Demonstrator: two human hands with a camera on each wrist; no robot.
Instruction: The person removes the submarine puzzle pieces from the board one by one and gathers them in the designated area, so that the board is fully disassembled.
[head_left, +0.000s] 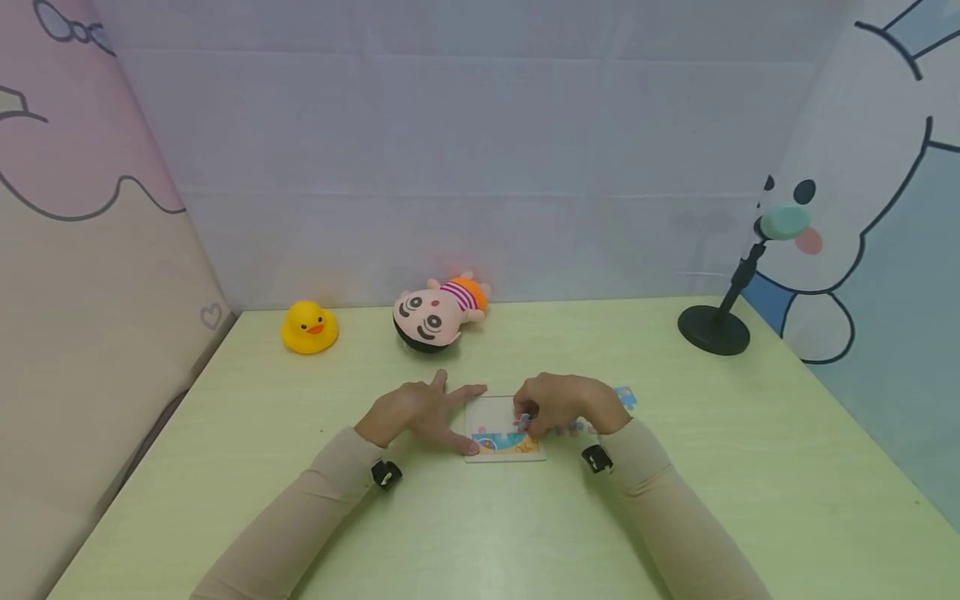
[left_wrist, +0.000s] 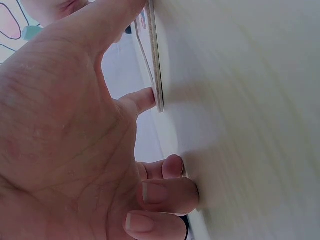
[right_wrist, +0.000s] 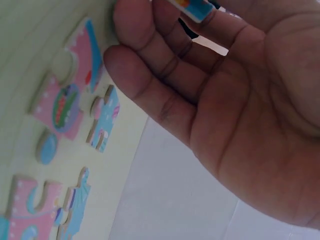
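While your left hand (head_left: 429, 412) is spread wide at the left of the flat, pale square puzzle board (head_left: 489, 408), its thumb rests on the near-left corner and a fingertip touches the far-left one; it grips nothing. Your right hand (head_left: 561, 400) has its fingers curled, pinching a small blue-and-orange jigsaw piece (right_wrist: 200, 10) above the board's right side; can't tell whether the piece touches the board. Board lies flat mid-table, between your hands, with a blue-and-yellow picture strip (head_left: 498, 442) filling its near part; far part is bare. Loose pink and blue jigsaw pieces (right_wrist: 44, 106) lie right of the board, partly under your right hand. Far left on the pale green table (head_left: 465, 533): yellow rubber duck (head_left: 307, 329). Far middle: plush doll in an orange-and-striped outfit (head_left: 435, 314), lying on its side. Far right: black round-based stand with a mint-green top (head_left: 714, 331).
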